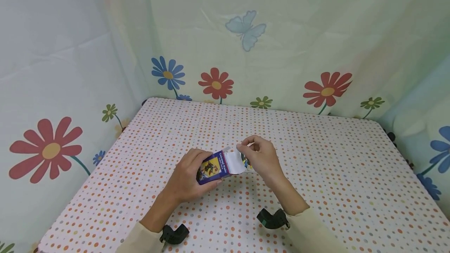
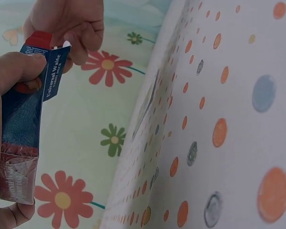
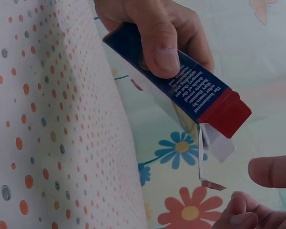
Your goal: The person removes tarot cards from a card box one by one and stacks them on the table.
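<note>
My left hand grips a blue-purple tarot card box, its thumb on one side and fingers on the other. The lettering reads "Universal Waite". At the box's right end the white-lined lid flap stands out, and the right wrist view also shows a red side flap. Close to that end is my right hand; in the right wrist view its thumb and fingers are apart with nothing seen between them. A colourful printed piece, perhaps a card, shows partly hidden behind the right hand.
A table with a dotted cloth lies beneath both hands. A thin flat thing lies on it, seen nearly edge-on in the left wrist view. Behind hangs a flower-printed curtain. Black curved mounts sit at both wrists.
</note>
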